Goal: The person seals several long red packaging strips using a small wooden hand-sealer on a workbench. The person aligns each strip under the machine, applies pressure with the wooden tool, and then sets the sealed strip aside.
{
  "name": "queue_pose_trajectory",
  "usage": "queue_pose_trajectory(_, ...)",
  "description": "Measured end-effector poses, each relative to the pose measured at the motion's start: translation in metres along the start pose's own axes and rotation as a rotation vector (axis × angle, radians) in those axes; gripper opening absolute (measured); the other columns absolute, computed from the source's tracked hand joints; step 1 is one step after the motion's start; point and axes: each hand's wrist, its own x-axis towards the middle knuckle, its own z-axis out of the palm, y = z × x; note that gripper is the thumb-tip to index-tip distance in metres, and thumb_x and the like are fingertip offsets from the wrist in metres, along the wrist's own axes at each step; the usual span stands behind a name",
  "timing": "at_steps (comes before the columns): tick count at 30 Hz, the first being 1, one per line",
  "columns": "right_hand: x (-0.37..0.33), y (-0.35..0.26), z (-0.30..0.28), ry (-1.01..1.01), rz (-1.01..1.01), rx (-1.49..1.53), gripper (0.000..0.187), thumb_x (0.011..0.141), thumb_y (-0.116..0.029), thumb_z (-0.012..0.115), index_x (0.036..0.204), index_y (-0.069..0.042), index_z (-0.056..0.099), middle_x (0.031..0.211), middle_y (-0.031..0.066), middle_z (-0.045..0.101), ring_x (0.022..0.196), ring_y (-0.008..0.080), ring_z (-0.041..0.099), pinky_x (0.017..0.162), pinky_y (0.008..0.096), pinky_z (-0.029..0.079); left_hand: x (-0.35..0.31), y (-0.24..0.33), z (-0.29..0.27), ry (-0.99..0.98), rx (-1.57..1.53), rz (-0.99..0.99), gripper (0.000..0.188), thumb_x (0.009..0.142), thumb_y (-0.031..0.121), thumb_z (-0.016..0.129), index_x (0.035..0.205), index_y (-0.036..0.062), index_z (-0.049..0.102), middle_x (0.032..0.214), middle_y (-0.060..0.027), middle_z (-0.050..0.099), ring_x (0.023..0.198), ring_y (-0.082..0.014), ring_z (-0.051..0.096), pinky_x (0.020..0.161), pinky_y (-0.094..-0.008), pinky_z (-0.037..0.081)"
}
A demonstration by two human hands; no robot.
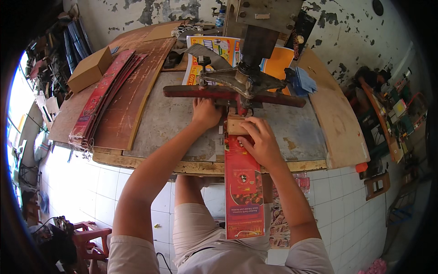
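A long red printed cardboard strip [244,182] lies lengthwise toward me, its near end hanging past the table's front edge over my lap. A small wooden block [235,125] rests across its far end, just below the press. My right hand [263,139] grips the block's right side, fingers on top and thumb by the strip. To the left, my left hand [206,113] reaches up against the press's red crossbar [182,92]; its fingertips are hidden there. Above both hands stands the metal press [244,80] with its dark vertical ram.
Red printed strips [102,98] lie stacked on a brown board at the left, beside a cardboard box [90,69]. Printed sheets [194,68] lie behind the press. A blue cloth [305,81] sits right of the crossbar. Another person [372,78] is at the far right.
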Motion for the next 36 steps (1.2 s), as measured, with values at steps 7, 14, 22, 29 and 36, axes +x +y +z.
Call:
queue_pose_trajectory(7, 0.000, 0.000, 0.000, 0.013, -0.006, 0.003, 0.045, 0.093, -0.015, 0.087, 0.134, -0.005, 0.071, 0.140, 0.0136, 0.063, 0.130, 0.0380, 0.063, 0.110, 0.0514, 0.054, 0.002, -0.004, 0.010, 0.093, -0.030, 0.056, 0.062, 0.099, 0.036, 0.069, 0.153, 0.0061, 0.065, 0.161, -0.0252, 0.059, 0.165, -0.0424, 0.033, 0.136, -0.0625, 0.017)
queue_pose_trajectory(14, 0.000, -0.001, -0.003, 0.011, -0.004, 0.008, 0.046, 0.093, -0.015, 0.086, 0.135, -0.005, 0.071, 0.139, 0.0140, 0.063, 0.130, 0.0375, 0.063, 0.110, 0.0513, 0.054, 0.002, 0.003, 0.003, -0.001, -0.047, 0.037, 0.060, 0.098, 0.035, 0.069, 0.152, 0.0086, 0.067, 0.160, -0.0257, 0.059, 0.163, -0.0443, 0.035, 0.136, -0.0619, 0.017)
queue_pose_trajectory(22, 0.001, -0.002, -0.001, 0.029, -0.033, -0.007, 0.044, 0.094, -0.014, 0.086, 0.134, -0.005, 0.071, 0.139, 0.0140, 0.064, 0.130, 0.0378, 0.064, 0.109, 0.0508, 0.056, -0.020, -0.010, 0.001, 0.063, -0.082, 0.057, 0.062, 0.105, 0.032, 0.064, 0.157, -0.0026, 0.057, 0.169, -0.0312, 0.048, 0.165, -0.0477, 0.032, 0.136, -0.0606, 0.022)
queue_pose_trajectory(29, -0.004, 0.005, 0.003, 0.111, 0.003, 0.016, 0.038, 0.094, -0.016, 0.088, 0.127, -0.005, 0.072, 0.137, 0.0134, 0.065, 0.124, 0.0380, 0.067, 0.106, 0.0503, 0.057, -0.115, -0.032, -0.025, 0.043, 0.002, 0.228, 0.063, 0.114, 0.028, 0.057, 0.164, -0.0086, 0.045, 0.176, -0.0337, 0.035, 0.165, -0.0512, 0.030, 0.137, -0.0546, 0.027)
queue_pose_trajectory(36, -0.042, -0.025, -0.029, 0.006, -0.002, 0.180, 0.041, 0.088, -0.018, 0.093, 0.124, -0.007, 0.076, 0.131, 0.0098, 0.067, 0.121, 0.0347, 0.068, 0.100, 0.0460, 0.059, -0.212, -0.007, -0.046, 0.258, 0.064, 0.194, 0.056, 0.111, 0.027, 0.060, 0.156, -0.0062, 0.055, 0.172, -0.0314, 0.043, 0.160, -0.0491, 0.040, 0.133, -0.0606, 0.030)
